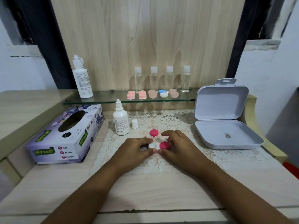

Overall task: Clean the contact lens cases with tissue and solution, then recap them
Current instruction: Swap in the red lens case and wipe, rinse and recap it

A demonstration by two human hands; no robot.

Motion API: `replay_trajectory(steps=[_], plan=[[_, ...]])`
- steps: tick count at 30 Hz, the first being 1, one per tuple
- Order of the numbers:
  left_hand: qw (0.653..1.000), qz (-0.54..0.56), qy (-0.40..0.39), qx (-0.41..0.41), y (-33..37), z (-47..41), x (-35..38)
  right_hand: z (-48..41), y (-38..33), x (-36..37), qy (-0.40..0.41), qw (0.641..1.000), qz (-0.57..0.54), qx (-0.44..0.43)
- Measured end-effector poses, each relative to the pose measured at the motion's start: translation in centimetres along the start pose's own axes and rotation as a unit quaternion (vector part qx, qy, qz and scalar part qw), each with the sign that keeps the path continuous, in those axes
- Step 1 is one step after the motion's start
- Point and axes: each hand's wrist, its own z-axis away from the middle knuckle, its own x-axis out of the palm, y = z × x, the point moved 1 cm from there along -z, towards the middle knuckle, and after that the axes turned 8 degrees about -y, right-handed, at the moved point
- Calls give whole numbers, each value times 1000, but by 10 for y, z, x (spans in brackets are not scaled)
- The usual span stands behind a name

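Now: lens case [152, 145] lies crosswise. Left hand [135, 149] pinches its white end; right hand [176, 146] curls fingers round its pink cap [165, 145]. Loose cap [154, 132] sits just behind the case.

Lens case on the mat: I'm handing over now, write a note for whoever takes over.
Hands: the left hand pinches the case at its white, uncapped end; the right hand curls round the pink cap on the other end.
Things: the loose cap lies on the mat behind them; the solution bottle stands open, its lid beside it; the tissue box is at left.
Done: one cap off.
Left: cannot tell if wiped; the open end needs recapping.
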Motion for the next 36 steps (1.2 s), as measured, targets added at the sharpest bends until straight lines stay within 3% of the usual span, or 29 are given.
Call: replay_trajectory(steps=[17,27,36], plan=[[1000,0,9,-8,0,0,0,-4,4,-14,-70,996,-47,-4],[1000,-8,9,-3,2,1,0,-1,-1,-11,-27,999,-18,23],[1000,2,6,-4,2,1,-1,-2,1,-21,-78,996,-36,0]])
